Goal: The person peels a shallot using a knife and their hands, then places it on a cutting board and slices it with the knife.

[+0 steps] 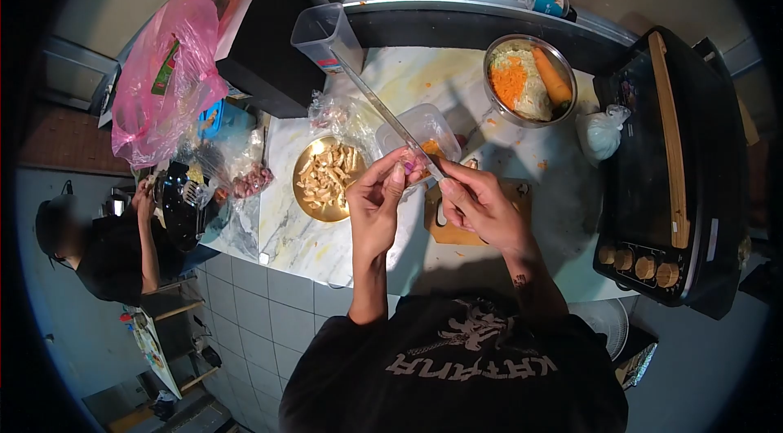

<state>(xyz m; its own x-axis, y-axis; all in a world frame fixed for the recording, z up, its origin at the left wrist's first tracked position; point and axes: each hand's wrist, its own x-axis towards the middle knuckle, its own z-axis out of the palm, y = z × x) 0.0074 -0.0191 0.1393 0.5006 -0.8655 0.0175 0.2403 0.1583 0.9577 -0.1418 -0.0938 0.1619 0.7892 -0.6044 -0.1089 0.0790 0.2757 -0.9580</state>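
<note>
Left hand (378, 198) pinches a pinkish piece (411, 165), mostly hidden in its grip, over the marbled desk (285, 244); right hand (487, 209) closes round a knife (377, 104), handle covered. Grey floor tiles (267, 320) show beyond the desk's edge.

Garment: black shirt (359, 380). Chest print: pale block lettering (473, 365) reading "KATANA", slightly curved. Adjacent to the lettering, on the side toward the hands: pale figure graphic (477, 323), irregular outline, with a thin chain-like line. Sleeves, left (330, 339) and right (575, 339) of the lettering: black, short. Left hand (377, 205) and right hand (487, 209): bare. Right forearm (534, 282): small dark marking (520, 279) near the wrist.
</note>
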